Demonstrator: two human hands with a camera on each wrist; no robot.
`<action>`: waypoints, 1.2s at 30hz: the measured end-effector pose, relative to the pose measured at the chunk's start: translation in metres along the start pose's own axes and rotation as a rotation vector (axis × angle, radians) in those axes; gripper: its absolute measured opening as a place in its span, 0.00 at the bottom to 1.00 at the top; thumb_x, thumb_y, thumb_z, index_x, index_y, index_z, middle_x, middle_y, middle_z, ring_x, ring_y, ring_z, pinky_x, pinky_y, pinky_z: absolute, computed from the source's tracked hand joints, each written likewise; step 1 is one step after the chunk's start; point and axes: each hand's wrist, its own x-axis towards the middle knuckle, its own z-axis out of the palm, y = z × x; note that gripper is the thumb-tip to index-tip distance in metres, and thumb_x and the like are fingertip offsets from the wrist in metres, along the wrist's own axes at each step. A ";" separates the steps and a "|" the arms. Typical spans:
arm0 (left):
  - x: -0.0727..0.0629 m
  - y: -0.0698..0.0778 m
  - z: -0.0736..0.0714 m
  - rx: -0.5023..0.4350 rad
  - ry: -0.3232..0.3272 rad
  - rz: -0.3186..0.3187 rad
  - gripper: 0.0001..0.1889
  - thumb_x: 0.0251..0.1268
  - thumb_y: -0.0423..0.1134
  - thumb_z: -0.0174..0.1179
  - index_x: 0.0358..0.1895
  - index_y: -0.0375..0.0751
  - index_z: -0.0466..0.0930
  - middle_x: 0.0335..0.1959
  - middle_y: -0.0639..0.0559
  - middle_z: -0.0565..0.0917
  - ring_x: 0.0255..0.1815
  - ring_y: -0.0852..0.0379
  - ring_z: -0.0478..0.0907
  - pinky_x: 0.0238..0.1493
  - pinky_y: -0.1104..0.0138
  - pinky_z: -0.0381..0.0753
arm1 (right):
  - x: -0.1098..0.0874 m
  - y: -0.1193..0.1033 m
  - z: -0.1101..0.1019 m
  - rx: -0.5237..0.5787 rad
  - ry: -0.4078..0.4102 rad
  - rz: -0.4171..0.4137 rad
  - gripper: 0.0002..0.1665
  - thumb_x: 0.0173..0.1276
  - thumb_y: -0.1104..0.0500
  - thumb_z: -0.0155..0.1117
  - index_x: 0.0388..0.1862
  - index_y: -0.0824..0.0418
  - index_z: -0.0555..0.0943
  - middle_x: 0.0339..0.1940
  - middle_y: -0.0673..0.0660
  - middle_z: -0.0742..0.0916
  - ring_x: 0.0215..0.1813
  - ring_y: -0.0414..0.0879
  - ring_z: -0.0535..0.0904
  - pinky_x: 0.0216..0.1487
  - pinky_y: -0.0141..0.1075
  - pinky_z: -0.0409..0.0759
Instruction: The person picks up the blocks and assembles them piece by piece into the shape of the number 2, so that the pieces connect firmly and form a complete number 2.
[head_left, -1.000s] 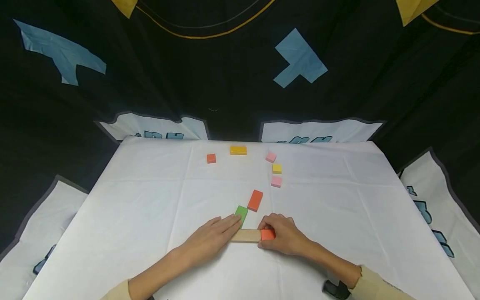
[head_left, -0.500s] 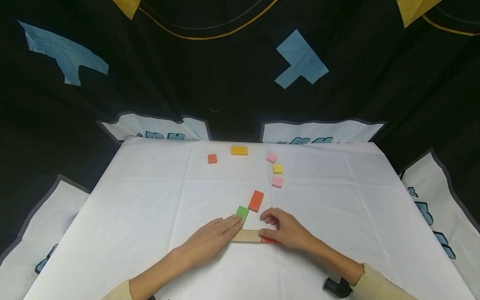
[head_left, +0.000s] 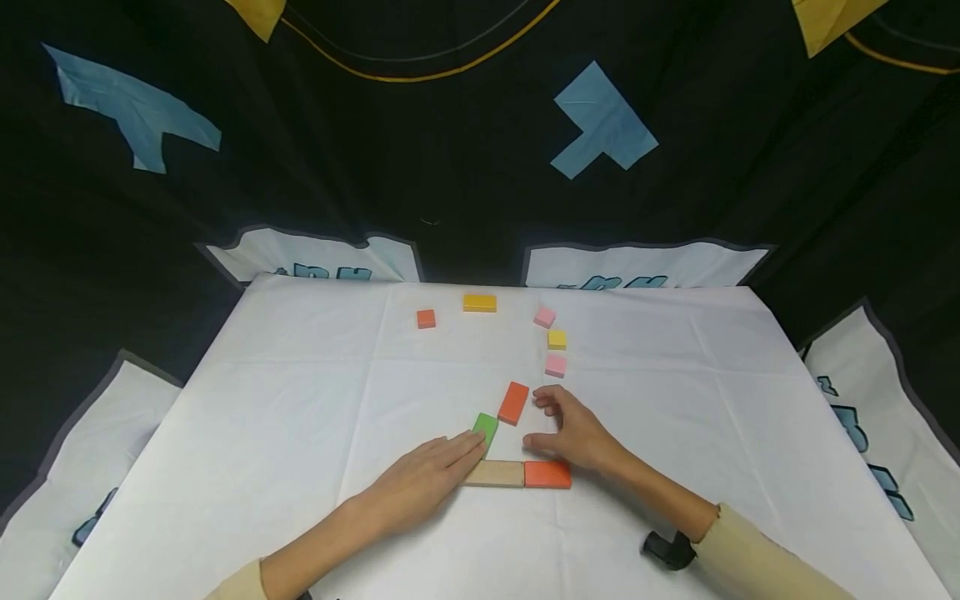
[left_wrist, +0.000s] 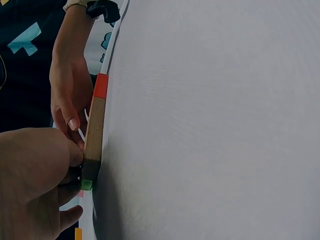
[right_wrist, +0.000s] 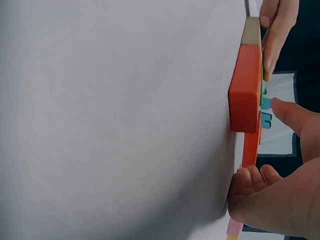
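My left hand (head_left: 429, 477) lies with straight fingers over the near end of a green block (head_left: 487, 424) and the left end of a plain wooden block (head_left: 498, 474). An orange-red block (head_left: 547, 475) sits end to end with the wooden one, in one row. My right hand (head_left: 576, 432) is above and behind that block, thumb and fingers spread apart, holding nothing. Its fingertips are just right of a second orange-red block (head_left: 513, 403), which lies slanted by the green block's far end. The right wrist view shows the row's orange-red block (right_wrist: 245, 90) large, apart from my thumb.
Farther back on the white-covered table (head_left: 285, 400) lie a small orange block (head_left: 426, 319), a yellow block (head_left: 480, 303), a pink block (head_left: 545, 317), a small yellow block (head_left: 557, 340) and another pink block (head_left: 556, 366). A dark curtain (head_left: 465, 183) hangs beyond the far edge.
My right hand has let go of the near orange-red block and moved away from me, its fingers spreading toward the slanted orange-red block. My left hand has stayed in place.
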 end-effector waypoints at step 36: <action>0.000 -0.001 0.001 0.007 0.010 0.015 0.28 0.75 0.36 0.55 0.75 0.38 0.64 0.76 0.48 0.64 0.75 0.53 0.61 0.70 0.57 0.67 | 0.035 -0.009 0.004 -0.166 -0.032 -0.091 0.36 0.56 0.59 0.79 0.64 0.61 0.75 0.42 0.53 0.78 0.44 0.47 0.72 0.41 0.37 0.76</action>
